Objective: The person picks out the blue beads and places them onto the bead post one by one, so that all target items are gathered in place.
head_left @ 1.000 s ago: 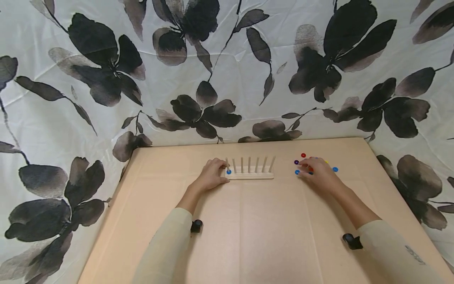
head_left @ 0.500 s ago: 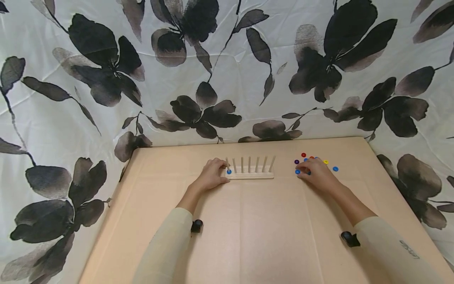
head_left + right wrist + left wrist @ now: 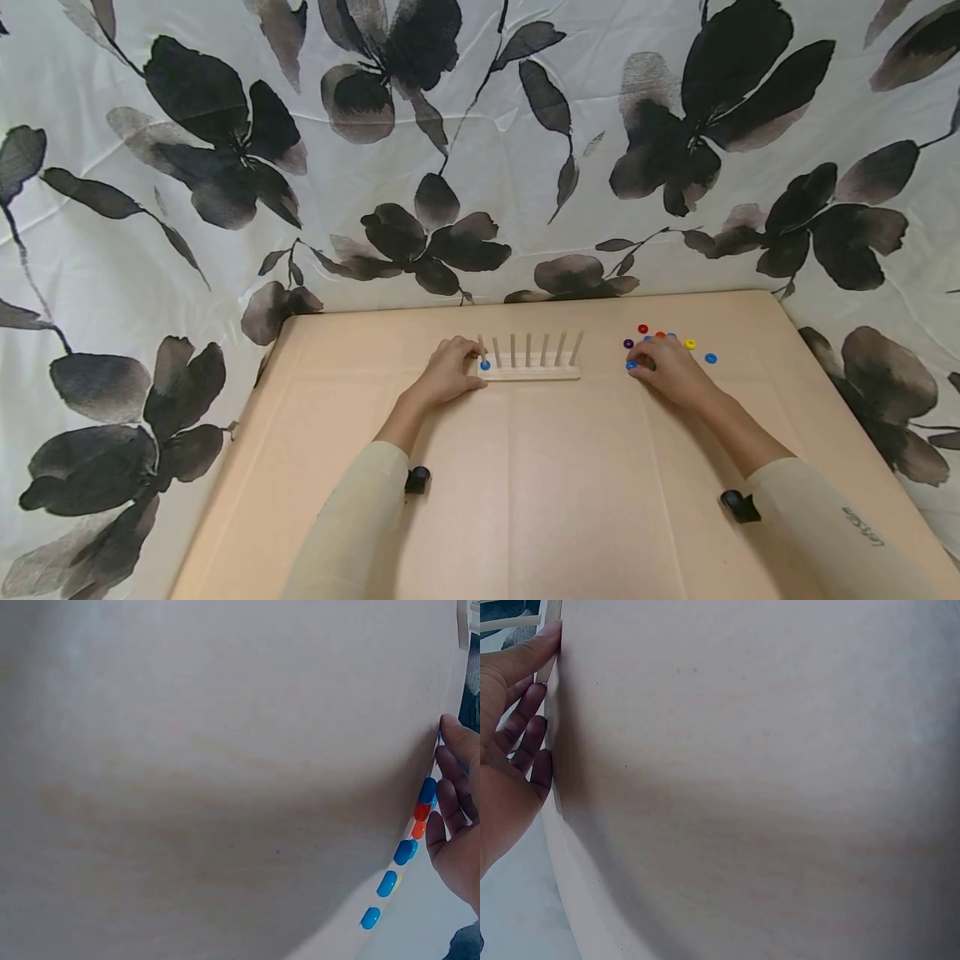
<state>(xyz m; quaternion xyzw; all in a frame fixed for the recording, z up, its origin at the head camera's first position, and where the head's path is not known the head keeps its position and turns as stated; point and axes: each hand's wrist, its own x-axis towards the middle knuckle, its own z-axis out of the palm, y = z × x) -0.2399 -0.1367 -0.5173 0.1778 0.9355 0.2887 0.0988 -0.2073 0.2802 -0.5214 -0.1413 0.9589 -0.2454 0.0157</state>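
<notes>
My left hand (image 3: 447,371) grips the left end of a wooden peg board (image 3: 532,374), thumb at the near edge in the left wrist view. Several thin pegs stand up from the board in a row. A blue bead (image 3: 485,365) sits at the foot of the leftmost peg. To the right, my right hand (image 3: 672,367) pinches another blue bead (image 3: 631,365) between thumb and finger, close over the table. Only a sliver of that bead shows beside the thumb in the right wrist view.
Loose beads lie around the right hand: a dark purple bead (image 3: 628,343), a red bead (image 3: 642,328), a yellow bead (image 3: 690,344) and a blue bead (image 3: 711,358) among them. The table (image 3: 570,483) ends at a flowered cloth (image 3: 525,167) behind.
The right hand has shifted slightly and its fingertips have drawn in around the blue bead. The left hand and peg board stay in place.
</notes>
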